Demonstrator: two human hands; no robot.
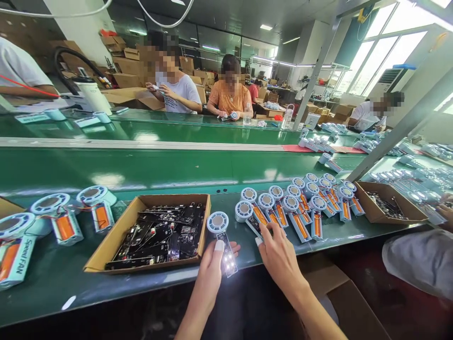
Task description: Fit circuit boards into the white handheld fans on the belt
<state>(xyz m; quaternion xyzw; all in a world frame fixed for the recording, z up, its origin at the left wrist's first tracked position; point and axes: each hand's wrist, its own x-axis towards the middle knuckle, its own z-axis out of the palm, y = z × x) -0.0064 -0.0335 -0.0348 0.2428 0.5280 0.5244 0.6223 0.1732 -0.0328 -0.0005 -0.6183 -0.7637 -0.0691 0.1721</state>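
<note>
My left hand [211, 259] is closed around a small handheld fan [217, 222] with a round blue-white head. Its thumb presses on the black circuit board in the fan's handle, where several white lights glow. Just to the right, my right hand [279, 252] has its thumb and fingers at the handle end of another fan [244, 210], which also carries a black board and lies on the bench. The fingertips partly hide that board's end. Behind it lie several more fans [290, 204] with orange cells showing in their open handles.
A cardboard box [208, 215] of loose black circuit boards stands left of my hands, another box [406, 222] farther right. More fans [63, 226] lie at the left. Beyond the green bench [170, 167], several people sit working. A slanted metal post [375, 153] rises at the right.
</note>
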